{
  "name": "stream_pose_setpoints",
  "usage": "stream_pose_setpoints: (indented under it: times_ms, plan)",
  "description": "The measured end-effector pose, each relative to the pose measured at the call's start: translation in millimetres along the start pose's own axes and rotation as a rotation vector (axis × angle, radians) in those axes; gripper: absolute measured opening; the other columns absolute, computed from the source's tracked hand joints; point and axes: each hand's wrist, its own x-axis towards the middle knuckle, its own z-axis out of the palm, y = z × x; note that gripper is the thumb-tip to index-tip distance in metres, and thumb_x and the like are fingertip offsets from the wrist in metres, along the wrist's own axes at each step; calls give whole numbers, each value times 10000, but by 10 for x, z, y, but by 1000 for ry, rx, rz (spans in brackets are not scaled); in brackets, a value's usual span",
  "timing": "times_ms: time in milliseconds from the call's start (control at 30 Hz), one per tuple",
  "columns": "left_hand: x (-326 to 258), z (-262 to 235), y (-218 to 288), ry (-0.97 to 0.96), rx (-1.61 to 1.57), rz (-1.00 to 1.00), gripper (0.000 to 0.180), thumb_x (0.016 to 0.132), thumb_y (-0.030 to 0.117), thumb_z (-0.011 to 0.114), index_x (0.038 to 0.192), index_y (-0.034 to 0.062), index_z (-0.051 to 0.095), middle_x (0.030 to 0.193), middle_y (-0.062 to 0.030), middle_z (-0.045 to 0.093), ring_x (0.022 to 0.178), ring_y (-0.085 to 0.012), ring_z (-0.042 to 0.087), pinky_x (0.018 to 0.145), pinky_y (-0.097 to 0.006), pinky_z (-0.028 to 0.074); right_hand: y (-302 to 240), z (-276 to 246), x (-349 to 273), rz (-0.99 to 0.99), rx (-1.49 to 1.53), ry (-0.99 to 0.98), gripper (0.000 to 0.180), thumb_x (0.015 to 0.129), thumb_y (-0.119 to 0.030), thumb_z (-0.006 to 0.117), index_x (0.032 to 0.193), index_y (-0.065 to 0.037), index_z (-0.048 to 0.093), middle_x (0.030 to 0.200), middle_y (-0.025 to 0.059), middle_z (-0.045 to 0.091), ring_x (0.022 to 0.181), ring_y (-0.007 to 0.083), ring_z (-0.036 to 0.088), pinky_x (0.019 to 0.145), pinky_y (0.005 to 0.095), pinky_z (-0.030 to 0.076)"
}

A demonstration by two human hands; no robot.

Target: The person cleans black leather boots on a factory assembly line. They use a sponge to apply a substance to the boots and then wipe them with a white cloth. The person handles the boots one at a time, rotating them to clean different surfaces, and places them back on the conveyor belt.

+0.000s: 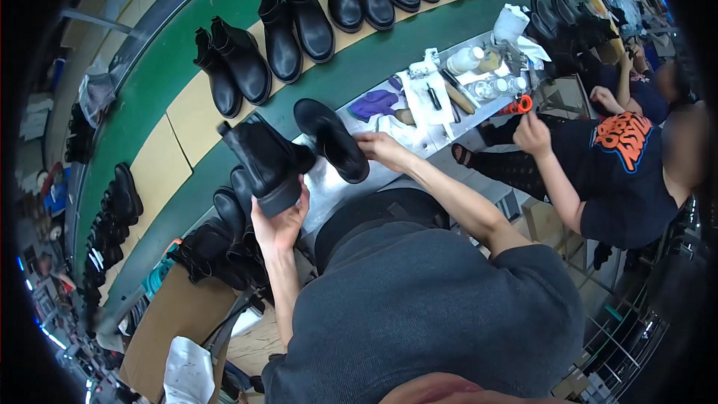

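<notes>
Two black ankle boots are up in front of me, over the metal worktop (323, 198). My left hand (280, 218) is closed around the heel end of one boot (263, 161), its sole turned down toward my palm. The other boot (333, 138) is gripped at its side by my right hand (383, 151), fingers pinched on the upper. The toe of the left boot comes close to the right one; whether they touch I cannot tell. My left fingertips are partly hidden behind the boot.
Pairs of black boots (299, 22) line the green conveyor (161, 52) ahead. Bottles (465, 60), a purple cloth (372, 105) and tools lie to the right. More boots (217, 251) are piled by a cardboard box (176, 329) at left. A co-worker (621, 187) stands at right.
</notes>
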Motion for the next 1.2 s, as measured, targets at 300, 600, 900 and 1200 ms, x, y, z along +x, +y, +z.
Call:
stream_pose_setpoints:
  times_ms: [300, 600, 900, 1200]
  plan:
    - [-185, -43, 172, 247, 1139, 747, 621, 832, 156, 737, 1283, -90, 387, 1105, -173, 575, 895, -236, 654, 817, -318, 550, -326, -1035, -230, -336, -1186, 774, 210, 832, -216, 667, 904, -18, 652, 910, 192, 647, 835, 388, 638, 728, 458, 511]
    - [15, 228, 130, 367, 1795, 1012, 742, 773, 323, 773, 1288, -92, 436, 1078, -182, 612, 965, -239, 605, 868, -332, 477, -252, -405, -96, -237, -1446, 624, 338, 733, -150, 701, 1030, -31, 590, 1104, 200, 557, 1003, 379, 585, 793, 471, 518]
    - [46, 385, -44, 317, 1939, 1024, 823, 729, 323, 806, 1295, -118, 403, 1104, -237, 582, 965, -257, 618, 823, -331, 507, -279, -395, -414, -428, -949, 637, 173, 767, -51, 598, 938, -23, 600, 846, 176, 636, 797, 354, 635, 701, 437, 505]
    - [136, 598, -84, 322, 1966, 895, 796, 708, 301, 807, 1291, -85, 426, 1116, -224, 580, 971, -265, 620, 806, -339, 513, -717, -947, -923, -617, -1044, 750, 414, 664, 54, 505, 959, -102, 749, 950, 87, 641, 933, 251, 573, 799, 382, 446]
